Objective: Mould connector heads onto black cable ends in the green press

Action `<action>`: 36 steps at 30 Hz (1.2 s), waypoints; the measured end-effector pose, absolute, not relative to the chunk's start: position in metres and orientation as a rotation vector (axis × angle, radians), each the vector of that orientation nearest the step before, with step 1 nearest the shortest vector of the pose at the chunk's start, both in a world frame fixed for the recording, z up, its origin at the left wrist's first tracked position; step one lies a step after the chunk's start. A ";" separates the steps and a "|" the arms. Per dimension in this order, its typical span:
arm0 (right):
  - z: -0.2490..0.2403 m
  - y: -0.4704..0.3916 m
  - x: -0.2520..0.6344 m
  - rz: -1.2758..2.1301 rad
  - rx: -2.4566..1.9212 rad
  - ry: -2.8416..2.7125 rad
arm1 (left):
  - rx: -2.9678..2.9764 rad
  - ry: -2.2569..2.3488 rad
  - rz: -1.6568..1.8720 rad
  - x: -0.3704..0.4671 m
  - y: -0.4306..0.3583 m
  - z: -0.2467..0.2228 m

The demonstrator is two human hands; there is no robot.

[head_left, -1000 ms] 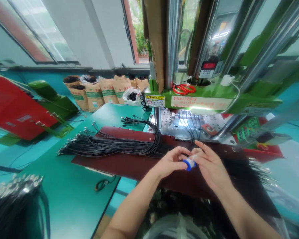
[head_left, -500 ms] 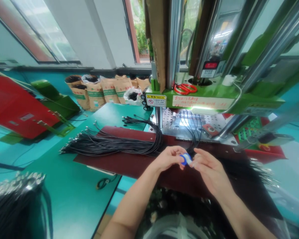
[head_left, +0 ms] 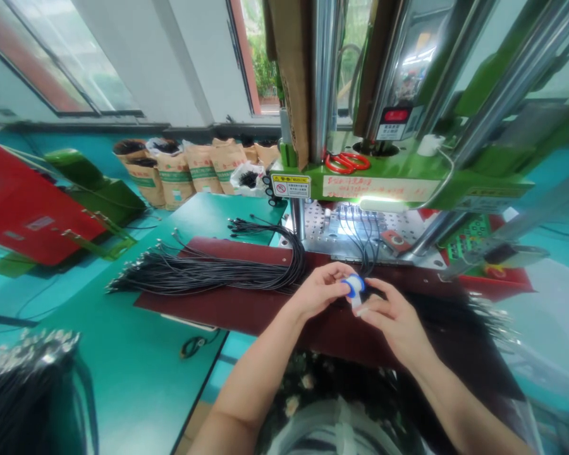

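Note:
Between my two hands is a small roll of white tape (head_left: pixel 355 284) on a blue spool. My left hand (head_left: pixel 325 287) is closed on the spool, with thumb and fingers at its blue rim. A short white strip hangs down from the roll, and the fingertips of my right hand (head_left: pixel 387 313) are closed on its end. Both hands are above the dark red board, in front of the press. Just beyond them, several black cables (head_left: pixel 363 246) run out of the lit metal fixture (head_left: pixel 348 226).
A thick bundle of black cables (head_left: pixel 218 273) lies on the dark red board (head_left: pixel 256 319) to the left. Another bundle (head_left: pixel 490 316) lies at the right. Red-handled scissors (head_left: pixel 346 162) rest on the green press (head_left: pixel 478 183). More cables (head_left: pixel 33 392) are at the lower left of the green table (head_left: pixel 137 354).
The roll has turned in my hands, and more of its white side and hanging strip shows. My right fingers have shifted slightly below the roll. The whole view has shifted a little.

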State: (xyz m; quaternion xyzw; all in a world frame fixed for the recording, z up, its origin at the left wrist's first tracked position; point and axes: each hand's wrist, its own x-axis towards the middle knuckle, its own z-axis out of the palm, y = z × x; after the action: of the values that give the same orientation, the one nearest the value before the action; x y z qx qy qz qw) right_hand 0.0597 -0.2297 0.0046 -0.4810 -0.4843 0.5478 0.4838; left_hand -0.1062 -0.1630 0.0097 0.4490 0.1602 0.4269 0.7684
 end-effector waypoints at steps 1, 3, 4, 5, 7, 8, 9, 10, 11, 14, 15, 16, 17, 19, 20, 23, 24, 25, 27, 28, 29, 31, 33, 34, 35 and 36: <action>0.004 -0.228 0.060 1.329 -1.172 -1.182 | 0.994 0.339 0.936 -0.106 -0.164 0.010; 0.002 -0.226 0.060 1.336 -1.135 -1.194 | 1.045 0.338 0.952 -0.108 -0.165 0.011; 0.002 -0.225 0.059 1.346 -1.110 -1.202 | 1.072 0.345 0.953 -0.110 -0.165 0.011; 0.001 -0.224 0.058 1.354 -1.090 -1.206 | 1.098 0.356 0.946 -0.111 -0.165 0.011; 0.001 -0.222 0.056 1.375 -1.085 -1.209 | 1.156 0.386 0.924 -0.114 -0.164 0.010; 0.001 -0.220 0.055 1.384 -1.100 -1.210 | 1.186 0.402 0.909 -0.115 -0.164 0.010; 0.000 -0.219 0.054 1.394 -1.116 -1.209 | 1.218 0.417 0.896 -0.115 -0.165 0.010; 0.000 -0.219 0.054 1.400 -1.122 -1.204 | 1.249 0.432 0.884 -0.116 -0.165 0.010; 0.000 -0.218 0.053 1.405 -1.119 -1.196 | 1.280 0.446 0.871 -0.116 -0.166 0.010; 0.002 -0.218 0.051 1.413 -1.101 -1.200 | 1.339 0.474 0.843 -0.117 -0.168 0.010; 0.003 -0.218 0.050 1.409 -1.107 -1.218 | 1.340 0.474 0.845 -0.117 -0.168 0.010; 0.004 -0.219 0.050 1.398 -1.122 -1.247 | 1.330 0.468 0.852 -0.117 -0.168 0.009; 0.006 -0.219 0.051 1.379 -1.133 -1.282 | 1.308 0.455 0.866 -0.117 -0.168 0.009; 0.010 -0.220 0.052 1.332 -1.127 -1.356 | 1.243 0.417 0.907 -0.118 -0.166 0.008; 0.011 -0.220 0.053 1.314 -1.115 -1.389 | 1.209 0.398 0.921 -0.118 -0.166 0.008; 0.014 -0.219 0.054 1.284 -1.103 -1.448 | 1.155 0.356 0.894 -0.119 -0.164 0.006; 0.015 -0.218 0.054 1.268 -1.119 -1.457 | 1.157 0.352 0.866 -0.119 -0.163 0.005; 0.015 -0.217 0.054 1.240 -1.140 -1.465 | 1.165 0.351 0.837 -0.119 -0.163 0.005; 0.015 -0.216 0.052 1.150 -1.194 -1.490 | 1.177 0.358 0.799 -0.119 -0.162 0.003; 0.014 -0.216 0.052 1.093 -1.222 -1.513 | 1.172 0.358 0.788 -0.119 -0.161 0.002; 0.014 -0.216 0.052 1.042 -1.243 -1.541 | 1.160 0.352 0.782 -0.118 -0.160 0.001; 0.011 -0.216 0.052 0.983 -1.248 -1.603 | 1.136 0.351 0.774 -0.116 -0.160 0.000; 0.007 -0.217 0.053 0.958 -1.207 -1.687 | 1.165 0.399 0.762 -0.113 -0.163 0.001; 0.005 -0.217 0.054 0.940 -1.190 -1.737 | 1.218 0.446 0.757 -0.111 -0.165 0.002; 0.003 -0.217 0.055 0.910 -1.185 -1.787 | 1.300 0.511 0.761 -0.110 -0.168 0.004; 0.001 -0.217 0.055 0.870 -1.193 -1.828 | 1.404 0.586 0.775 -0.108 -0.171 0.006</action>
State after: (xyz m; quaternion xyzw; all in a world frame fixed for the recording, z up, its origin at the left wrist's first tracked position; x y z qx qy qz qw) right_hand 0.0554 -0.2173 0.0009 -0.4683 -0.7177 0.3416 0.3859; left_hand -0.1079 -0.1713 0.0057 0.6197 0.2587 0.3420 0.6573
